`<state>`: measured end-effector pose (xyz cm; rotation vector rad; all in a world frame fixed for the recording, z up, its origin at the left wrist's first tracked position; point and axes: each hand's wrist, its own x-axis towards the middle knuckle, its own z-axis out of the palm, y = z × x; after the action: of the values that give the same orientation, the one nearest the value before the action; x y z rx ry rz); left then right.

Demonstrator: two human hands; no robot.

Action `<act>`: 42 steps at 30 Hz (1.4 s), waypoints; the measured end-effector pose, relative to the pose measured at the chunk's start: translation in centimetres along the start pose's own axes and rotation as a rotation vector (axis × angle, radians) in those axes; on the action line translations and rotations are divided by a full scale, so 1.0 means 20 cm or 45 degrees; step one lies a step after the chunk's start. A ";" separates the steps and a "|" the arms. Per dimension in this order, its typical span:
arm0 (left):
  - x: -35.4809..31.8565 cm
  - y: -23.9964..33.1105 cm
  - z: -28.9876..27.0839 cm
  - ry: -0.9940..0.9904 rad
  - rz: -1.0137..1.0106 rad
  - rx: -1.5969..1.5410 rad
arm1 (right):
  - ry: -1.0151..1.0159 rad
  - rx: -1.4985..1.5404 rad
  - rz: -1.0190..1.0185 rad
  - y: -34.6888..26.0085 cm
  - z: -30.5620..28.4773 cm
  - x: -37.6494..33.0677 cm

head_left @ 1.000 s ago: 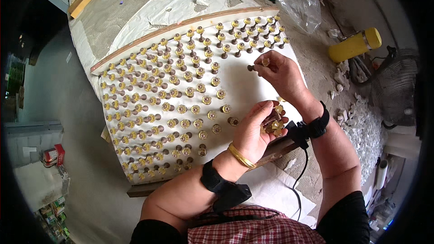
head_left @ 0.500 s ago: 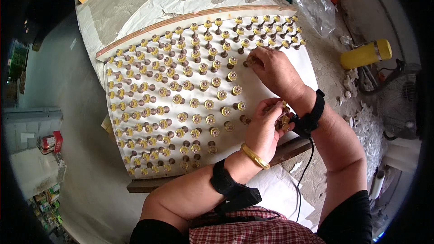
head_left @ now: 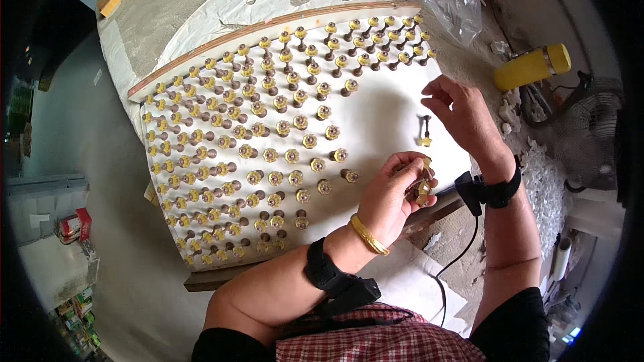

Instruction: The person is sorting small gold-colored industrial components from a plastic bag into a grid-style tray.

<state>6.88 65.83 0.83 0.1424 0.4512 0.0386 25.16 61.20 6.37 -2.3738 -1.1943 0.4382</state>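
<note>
Rows of yellow faceted knobs (head_left: pixel 270 155) on brown stems stand on a white board (head_left: pixel 382 124). My left hand (head_left: pixel 402 184) is closed around several more of these knobs (head_left: pixel 424 188), their yellow heads showing between thumb and fingers over the board's near right edge. Further up and to the right, my right hand (head_left: pixel 463 110) is half curled with its fingertips apart and nothing visible in them. Just below those fingertips is a single knob (head_left: pixel 425 132), its stem toward the hand and its yellow head toward me. Whether it touches the board cannot be told.
A wooden strip (head_left: pixel 268 33) edges the board's far side. To the right are a yellow bottle (head_left: pixel 533 67), a fan (head_left: pixel 594 141) and a clear plastic bag (head_left: pixel 446 3). A black cable (head_left: pixel 463 248) hangs from my right wrist strap.
My right hand has moved right, away from the standing rows, and its fingers have loosened. A single knob now shows beneath it. My left hand still grips its knobs. The view has shifted slightly.
</note>
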 end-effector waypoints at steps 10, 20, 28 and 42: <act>-0.04 -0.03 0.03 -0.143 -0.380 0.314 | -0.139 -0.144 -0.292 0.14 0.04 -0.18; -0.04 -0.03 0.03 -0.130 -0.360 0.327 | -0.084 0.637 0.263 0.09 0.14 0.02; -0.01 -0.04 -0.01 0.096 -0.217 0.227 | -0.035 0.372 0.056 -0.07 0.29 0.22; -0.01 -0.04 0.01 0.042 -0.203 0.132 | 0.109 0.134 -0.194 -0.06 0.31 0.19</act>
<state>6.85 65.08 0.96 0.2078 0.4962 -0.1392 23.70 66.46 1.49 -2.1721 -1.2702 0.3368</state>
